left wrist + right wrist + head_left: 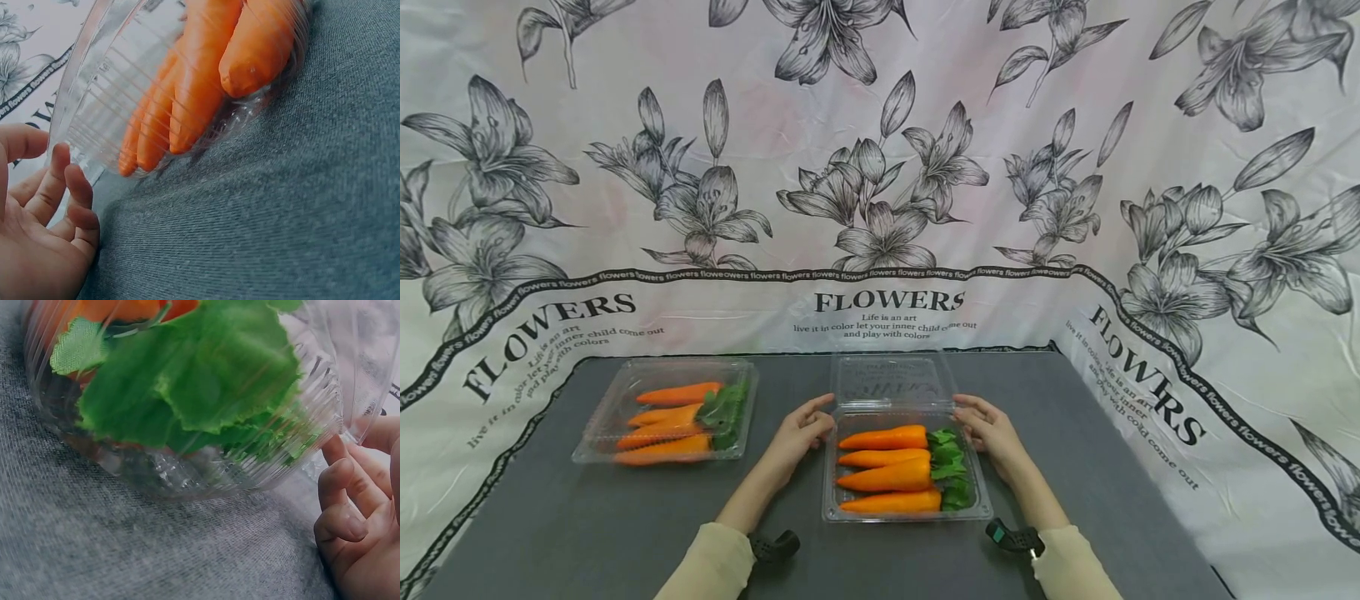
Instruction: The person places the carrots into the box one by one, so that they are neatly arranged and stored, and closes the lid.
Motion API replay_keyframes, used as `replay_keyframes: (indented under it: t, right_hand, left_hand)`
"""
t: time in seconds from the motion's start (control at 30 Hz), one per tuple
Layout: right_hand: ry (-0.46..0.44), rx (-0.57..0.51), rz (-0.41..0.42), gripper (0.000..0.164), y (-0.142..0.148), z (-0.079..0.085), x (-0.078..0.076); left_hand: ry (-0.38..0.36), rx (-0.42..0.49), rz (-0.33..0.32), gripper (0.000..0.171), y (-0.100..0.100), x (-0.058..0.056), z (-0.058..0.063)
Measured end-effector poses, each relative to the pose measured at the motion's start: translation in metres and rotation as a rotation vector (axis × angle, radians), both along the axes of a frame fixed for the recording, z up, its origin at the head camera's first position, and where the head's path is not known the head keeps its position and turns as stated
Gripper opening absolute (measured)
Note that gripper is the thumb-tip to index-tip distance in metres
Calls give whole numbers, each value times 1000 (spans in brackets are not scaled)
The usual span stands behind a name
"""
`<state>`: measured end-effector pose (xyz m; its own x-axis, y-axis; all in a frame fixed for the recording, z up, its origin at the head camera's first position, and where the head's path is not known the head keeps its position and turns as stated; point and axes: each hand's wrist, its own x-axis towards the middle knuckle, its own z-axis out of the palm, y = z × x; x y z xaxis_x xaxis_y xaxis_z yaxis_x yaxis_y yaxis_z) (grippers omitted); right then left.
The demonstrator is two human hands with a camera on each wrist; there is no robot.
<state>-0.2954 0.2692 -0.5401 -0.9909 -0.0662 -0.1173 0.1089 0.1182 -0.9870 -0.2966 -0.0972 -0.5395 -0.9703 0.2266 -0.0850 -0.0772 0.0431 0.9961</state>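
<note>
A clear plastic clamshell box (832,492) stands on the table in front of me, its lid (891,379) raised and leaning back. Several orange carrots (887,476) lie side by side in its base, with leafy green tops (953,479) toward the right. At the back left corner my left hand (800,431) pinches the lid's edge near the hinge; its fingertips show beside the rim in the left wrist view. Opposite it, my right hand (991,431) pinches the lid's edge at the back right corner. In the right wrist view its other fingers curl loosely beside the ribbed wall.
To the left sits a second clear box (745,417), closed, with several carrots (673,417) and green tops inside. Both stand on a grey cloth-covered table (700,500). A white curtain with printed flowers (880,208) hangs behind and along the sides.
</note>
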Motion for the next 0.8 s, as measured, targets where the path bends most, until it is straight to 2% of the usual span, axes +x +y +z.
replay_keyframes:
  t: [0.33,0.63,0.8]
  right_hand:
    - [1,6,-54,48,-1,-2,2]
    - [40,-15,-46,46,-1,-4,4]
    - [56,-18,-69,43,-1,-5,5]
  left_hand:
    - [38,52,-3,55,3,1,-3]
    - [45,74,20,51,3,2,-4]
    - [42,83,23,51,3,2,-5]
